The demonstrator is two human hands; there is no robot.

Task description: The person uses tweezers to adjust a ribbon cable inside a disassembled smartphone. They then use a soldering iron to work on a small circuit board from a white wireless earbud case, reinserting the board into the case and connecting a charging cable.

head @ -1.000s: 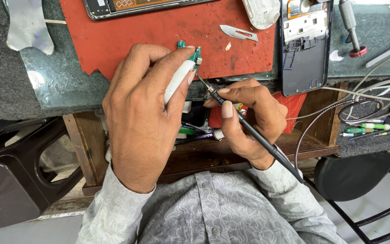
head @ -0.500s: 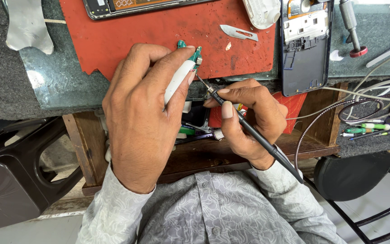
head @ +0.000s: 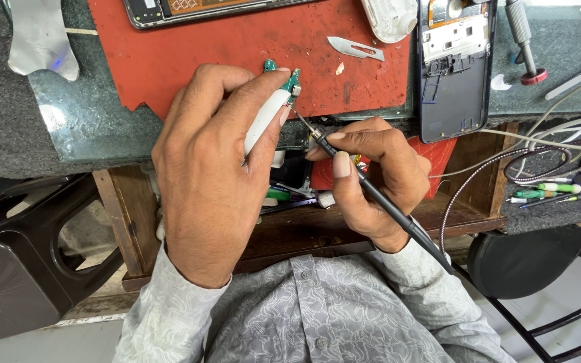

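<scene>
My left hand [head: 213, 171] pinches a white tool [head: 267, 117] whose end grips a small green circuit board [head: 292, 81] above the red mat [head: 189, 60]. My right hand [head: 368, 178] holds a black soldering iron [head: 378, 195] like a pen, thumb on its shaft. The iron's tip [head: 300, 117] points up-left and ends just below the small board. Its black cable runs down to the right over my sleeve.
An opened dark phone body [head: 455, 67] lies at the mat's right edge. A scalpel blade [head: 354, 47] and a white plastic piece [head: 390, 17] lie on the mat. A screwdriver [head: 522, 40], cables and pens [head: 559, 191] are at right. A black chair [head: 15, 262] stands left.
</scene>
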